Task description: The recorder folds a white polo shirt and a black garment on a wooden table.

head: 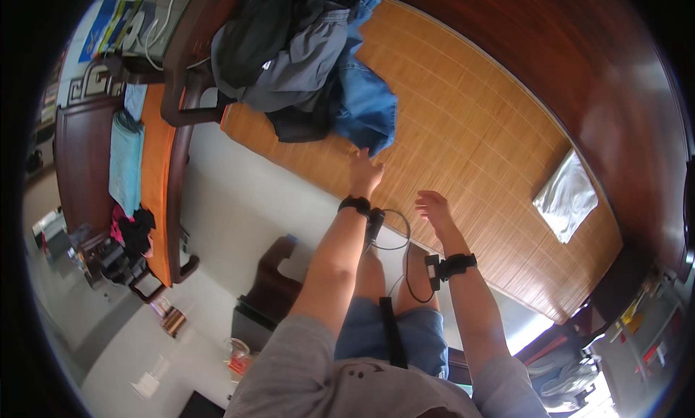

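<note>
My left hand (366, 173) reaches to the lower edge of a blue denim garment (366, 106), its fingertips overlapping the cloth. Whether the fingers grip the fabric cannot be made out. The denim hangs out from a heap of clothes on a bench seat covered with a woven bamboo mat (445, 114). Grey shorts (309, 59) with an elastic waistband and dark garments (252, 38) make up the rest of that heap. Above the mat's front part, my right hand (433, 205) is held with loosely curled fingers and nothing in it.
A folded white cloth (567, 198) lies at the mat's right end. The dark wooden backrest (613, 81) rises behind. To the left, another wooden bench (157, 201) bears a folded light-blue textile (126, 157). A cable (407, 228) loops between my wrist-worn devices.
</note>
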